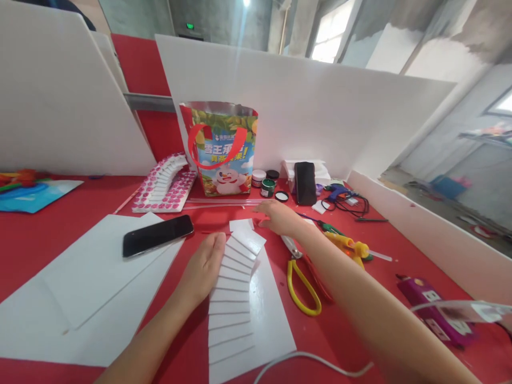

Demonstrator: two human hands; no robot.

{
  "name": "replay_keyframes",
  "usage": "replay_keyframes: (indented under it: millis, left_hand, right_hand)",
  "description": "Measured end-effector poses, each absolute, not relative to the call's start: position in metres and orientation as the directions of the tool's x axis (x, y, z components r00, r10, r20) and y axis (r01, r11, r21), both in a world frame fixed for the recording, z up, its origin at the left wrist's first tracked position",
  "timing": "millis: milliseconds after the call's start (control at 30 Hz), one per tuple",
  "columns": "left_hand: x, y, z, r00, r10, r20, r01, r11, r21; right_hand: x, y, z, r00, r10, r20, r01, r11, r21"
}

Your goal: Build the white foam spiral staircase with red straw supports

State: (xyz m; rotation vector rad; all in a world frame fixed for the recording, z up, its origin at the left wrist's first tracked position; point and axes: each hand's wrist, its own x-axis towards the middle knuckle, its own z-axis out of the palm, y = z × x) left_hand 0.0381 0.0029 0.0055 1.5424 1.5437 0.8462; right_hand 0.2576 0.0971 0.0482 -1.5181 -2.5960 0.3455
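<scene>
A curved row of overlapping white rectangular pieces (pixel 230 308) runs like steps along a white board (pixel 270 320) in front of me. My left hand (pixel 206 264) is closed at the left edge of this board, thumb near the upper pieces; its other fingers are partly hidden. Beyond the row's far end lies a loose white piece (pixel 241 225). Just right of that piece, my right hand (pixel 274 214) reaches forward with its fingers apart and nothing visible in them. Scissors (pixel 304 290) with a yellow and a red handle lie under my right forearm.
A phone (pixel 158 236) rests on white sheets (pixel 92 277) at left. Behind stand a colourful bag (pixel 226 154), small jars (pixel 268 188) and a dark phone (pixel 305 183). At right are a yellow glue gun (pixel 346 245), a purple box (pixel 434 309) and a white cable (pixel 320 360).
</scene>
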Motion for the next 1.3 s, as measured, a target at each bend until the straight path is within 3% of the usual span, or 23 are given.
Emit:
replay_keyframes:
  millis: [267, 400, 500, 533, 567, 600, 633, 667, 700, 767, 833, 933, 1067, 1200, 1300]
  left_hand:
    - [0.033, 0.002, 0.002, 0.097, 0.992, -0.077, 0.460, 0.024, 0.888]
    - [0.030, 0.001, 0.000, 0.075, 0.991, -0.107, 0.435, 0.064, 0.898]
    - [0.029, -0.001, 0.002, 0.002, 0.996, -0.089, 0.373, 0.082, 0.924]
    - [0.028, -0.002, 0.003, -0.029, 0.998, -0.062, 0.352, 0.068, 0.934]
    - [0.026, -0.002, 0.005, -0.057, 0.998, -0.023, 0.333, 0.041, 0.942]
    - [0.025, -0.003, 0.008, -0.084, 0.996, 0.030, 0.314, -0.002, 0.949]
    - [0.024, -0.004, 0.011, -0.105, 0.990, 0.094, 0.292, -0.059, 0.955]
    - [0.022, -0.005, 0.015, -0.110, 0.982, 0.151, 0.258, -0.118, 0.959]
    - [0.021, -0.006, 0.020, -0.099, 0.977, 0.189, 0.201, -0.166, 0.965]
    - [0.019, -0.011, 0.029, -0.017, 0.983, 0.185, 0.011, -0.185, 0.983]
    - [0.020, -0.017, 0.036, 0.179, 0.979, 0.098, -0.207, -0.060, 0.976]
    - [0.022, -0.027, 0.042, 0.497, 0.867, 0.044, -0.394, 0.180, 0.901]
    - [0.025, -0.033, 0.038, 0.586, 0.807, 0.075, -0.473, 0.266, 0.840]
    - [0.024, -0.032, 0.029, 0.616, 0.784, 0.083, -0.491, 0.299, 0.818]
    - [0.020, -0.030, 0.025, 0.575, 0.817, 0.053, -0.494, 0.294, 0.818]
  right_hand:
    - [0.234, 0.101, 0.023, -0.585, 0.808, -0.069, 0.795, 0.555, -0.245]
    - [0.240, 0.100, 0.028, -0.495, 0.868, -0.043, 0.848, 0.472, -0.241]
    - [0.250, 0.089, 0.045, -0.360, 0.931, 0.063, 0.893, 0.364, -0.265]
    - [0.253, 0.080, 0.054, -0.308, 0.944, 0.119, 0.886, 0.330, -0.326]
    - [0.254, 0.068, 0.062, -0.228, 0.956, 0.187, 0.823, 0.292, -0.488]
    - [0.255, 0.054, 0.071, -0.157, 0.962, 0.222, 0.662, 0.270, -0.699]
    - [0.254, 0.038, 0.078, -0.134, 0.977, 0.168, 0.419, 0.210, -0.883]
    - [0.253, 0.020, 0.083, -0.183, 0.981, 0.063, 0.141, 0.090, -0.986]
    - [0.250, 0.002, 0.085, -0.276, 0.960, -0.044, -0.115, -0.079, -0.990]
    - [0.243, -0.030, 0.085, -0.457, 0.877, -0.149, -0.413, -0.358, -0.837]
    - [0.234, -0.053, 0.077, -0.600, 0.776, -0.197, -0.493, -0.552, -0.673]
    - [0.221, -0.068, 0.065, -0.687, 0.688, -0.234, -0.529, -0.694, -0.488]
    - [0.212, -0.069, 0.058, -0.722, 0.649, -0.238, -0.557, -0.750, -0.355]
    - [0.211, -0.073, 0.056, -0.700, 0.660, -0.271, -0.534, -0.737, -0.415]
    - [0.219, -0.076, 0.055, -0.566, 0.759, -0.322, -0.346, -0.574, -0.742]
